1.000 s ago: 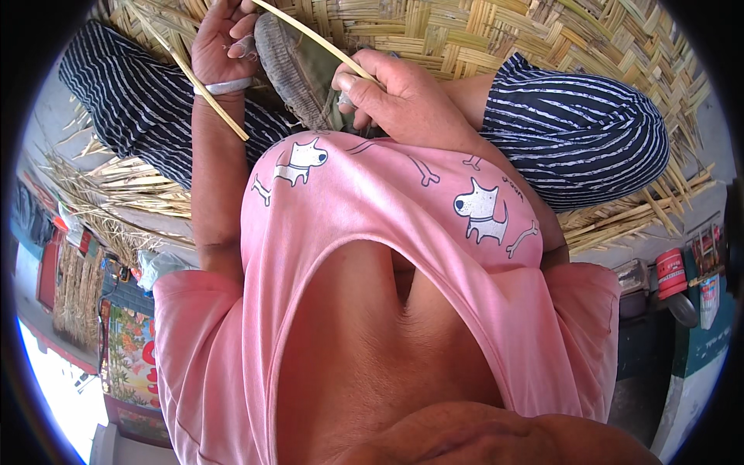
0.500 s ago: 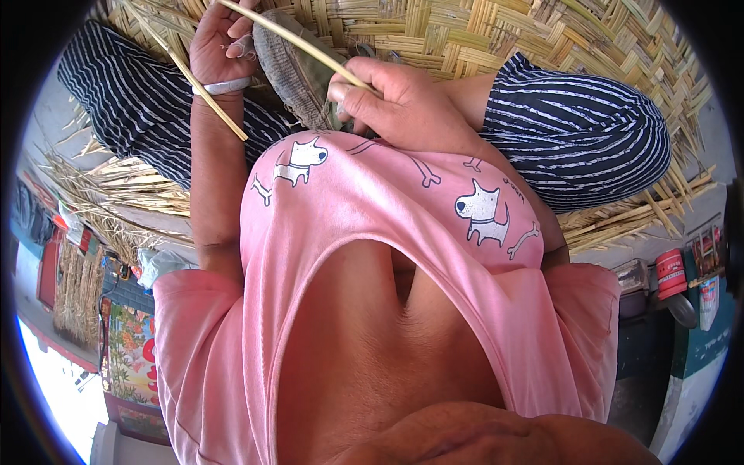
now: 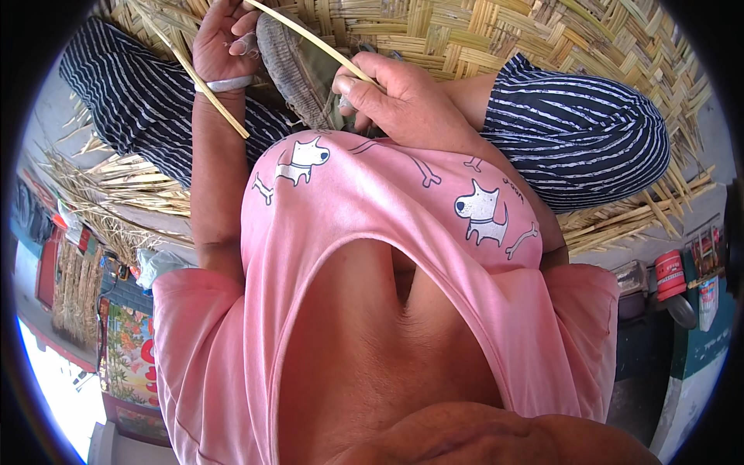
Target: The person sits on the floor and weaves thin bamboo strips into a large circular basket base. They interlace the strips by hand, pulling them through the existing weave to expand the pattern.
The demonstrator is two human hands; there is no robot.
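My right hand is closed round the end of a pale, narrow plant strip, thumb along it. From there the strip arcs up and left past the top edge, beside my left hand. My left fingers are curled, with whitish wrapping on some tips; the upper part of this hand is cut off, so what it grips is hidden. Another pale strip slants down across my left wrist, over a white band. Between my hands lies a worn grey-green shoe, partly hidden by the strip.
A woven mat of flat straw-coloured strips spreads beyond and under my legs in striped trousers. Its unwoven ends stick out at both sides. Loose stalks lie at the left. A red container stands far right.
The strip in my right hand is now more bowed, its upper part shifted right. Both hands have moved slightly right and down.
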